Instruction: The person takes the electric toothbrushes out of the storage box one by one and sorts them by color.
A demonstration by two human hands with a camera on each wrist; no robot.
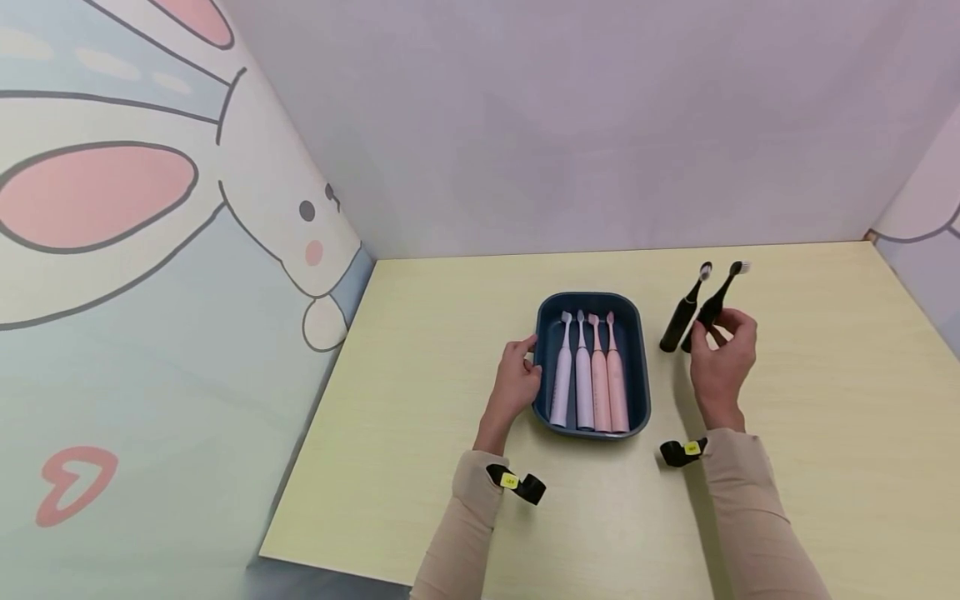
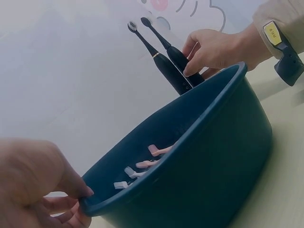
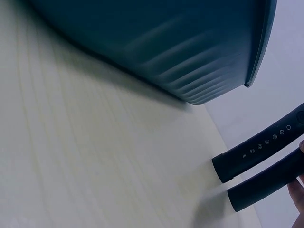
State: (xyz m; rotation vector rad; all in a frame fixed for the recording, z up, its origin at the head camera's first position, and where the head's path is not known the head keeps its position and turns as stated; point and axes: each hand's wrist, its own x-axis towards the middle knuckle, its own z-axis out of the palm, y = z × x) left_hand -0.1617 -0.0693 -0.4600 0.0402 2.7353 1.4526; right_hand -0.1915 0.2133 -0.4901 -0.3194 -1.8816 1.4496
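Observation:
My left hand (image 1: 517,375) pinches the left rim of a dark blue plastic bin (image 1: 643,392), thumb over the edge in the left wrist view. Inside the bin, two lilac electric toothbrushes (image 1: 561,387) and two pink electric toothbrushes (image 1: 617,387) lie side by side, heads pointing away. Right of the bin, my right hand (image 1: 723,362) holds a black electric toothbrush (image 1: 717,304) by its handle, thumb and fingers around it. Just left of it a second black electric toothbrush (image 1: 678,323) stands upright on the table, its row of button icons showing in the right wrist view.
The pale yellow wood-grain table (image 1: 420,375) meets a plain light wall (image 1: 570,142) at the back. A wall with a cartoon rabbit (image 1: 277,217) runs along the left side. Black camera bands (image 1: 517,483) are strapped over both sleeves.

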